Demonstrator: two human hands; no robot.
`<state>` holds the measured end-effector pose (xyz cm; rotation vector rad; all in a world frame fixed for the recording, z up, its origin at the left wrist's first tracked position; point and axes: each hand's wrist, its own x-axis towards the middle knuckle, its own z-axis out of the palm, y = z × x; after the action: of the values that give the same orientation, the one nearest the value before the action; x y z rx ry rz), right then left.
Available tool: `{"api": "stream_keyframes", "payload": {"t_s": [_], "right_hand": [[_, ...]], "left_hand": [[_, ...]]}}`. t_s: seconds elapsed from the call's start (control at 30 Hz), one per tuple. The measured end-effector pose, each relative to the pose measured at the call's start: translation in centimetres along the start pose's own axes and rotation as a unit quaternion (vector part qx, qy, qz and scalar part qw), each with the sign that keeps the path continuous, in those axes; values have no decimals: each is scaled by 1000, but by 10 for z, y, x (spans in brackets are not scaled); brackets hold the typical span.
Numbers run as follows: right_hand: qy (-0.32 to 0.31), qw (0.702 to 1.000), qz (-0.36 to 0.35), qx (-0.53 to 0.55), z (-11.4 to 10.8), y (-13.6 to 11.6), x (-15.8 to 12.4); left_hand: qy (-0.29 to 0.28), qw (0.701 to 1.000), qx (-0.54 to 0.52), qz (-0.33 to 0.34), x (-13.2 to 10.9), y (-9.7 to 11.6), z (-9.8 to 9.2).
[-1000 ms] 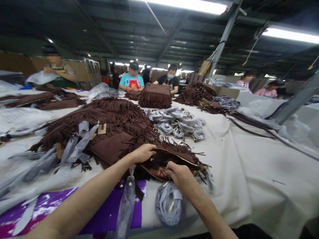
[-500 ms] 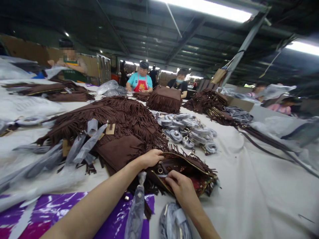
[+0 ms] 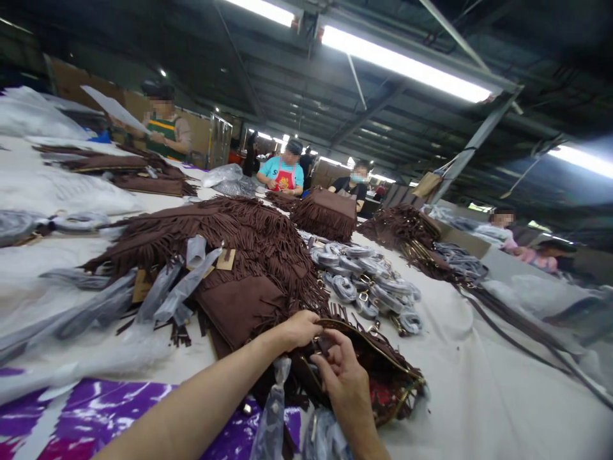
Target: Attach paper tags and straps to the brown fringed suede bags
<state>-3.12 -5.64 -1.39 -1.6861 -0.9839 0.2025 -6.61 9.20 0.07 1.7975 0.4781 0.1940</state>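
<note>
A dark brown fringed handbag [image 3: 373, 364] lies open on the table, its gold zip apart and a patterned lining showing inside. My left hand [image 3: 302, 329] is closed on the bag's left end, at the upper edge of the opening. Over that same end, my right hand [image 3: 345, 377] has thumb and fingers curled round a dark brown strap piece [image 3: 326, 345] with a bit of metal beside it. Where the strap piece joins is hidden by the fingers. Just below my hands are a plastic-wrapped strap [image 3: 269, 409] and a wrapped strap coil [image 3: 322, 434].
Brown fringed bags [image 3: 239, 246] are piled left of my hands. Several wrapped strap coils [image 3: 371, 271] lie behind the open bag. Purple plastic [image 3: 86, 409] covers the near left table. A stacked bag pile [image 3: 325, 211] and co-workers stand farther back; white cloth [image 3: 483, 396] spreads right.
My right hand has moved up and left from inside the opening to the strap piece beside my left hand. My left hand keeps its hold. The camera view has tilted upward.
</note>
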Motion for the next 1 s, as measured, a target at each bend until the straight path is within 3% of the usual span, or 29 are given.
{"api": "stream_keyframes", "payload": {"t_s": [0.27, 0.43, 0.57, 0.63, 0.73, 0.8, 0.9, 1.0], "right_hand": [[-51, 997, 6, -60, 0, -11, 2], [22, 989, -65, -128, 0, -24, -2], [80, 987, -79, -111, -15, -32, 1], [100, 988, -77, -94, -25, -33, 4], [110, 990, -64, -67, -39, -31, 8], [113, 990, -59, -53, -44, -29, 11], [124, 990, -56, -46, -47, -25, 13], [144, 987, -43, -47, -48, -20, 13]], "left_hand": [[48, 996, 76, 8, 0, 0, 6], [55, 987, 150, 30, -3, 3, 5], [53, 980, 181, 61, -14, 12, 2], [81, 971, 196, 111, -24, 23, 0], [130, 940, 177, 260, -39, 44, 0], [101, 942, 105, 301, -46, 54, 5], [-21, 982, -33, 187, -48, 58, 16], [-126, 982, -115, 79, -45, 50, 26]]}}
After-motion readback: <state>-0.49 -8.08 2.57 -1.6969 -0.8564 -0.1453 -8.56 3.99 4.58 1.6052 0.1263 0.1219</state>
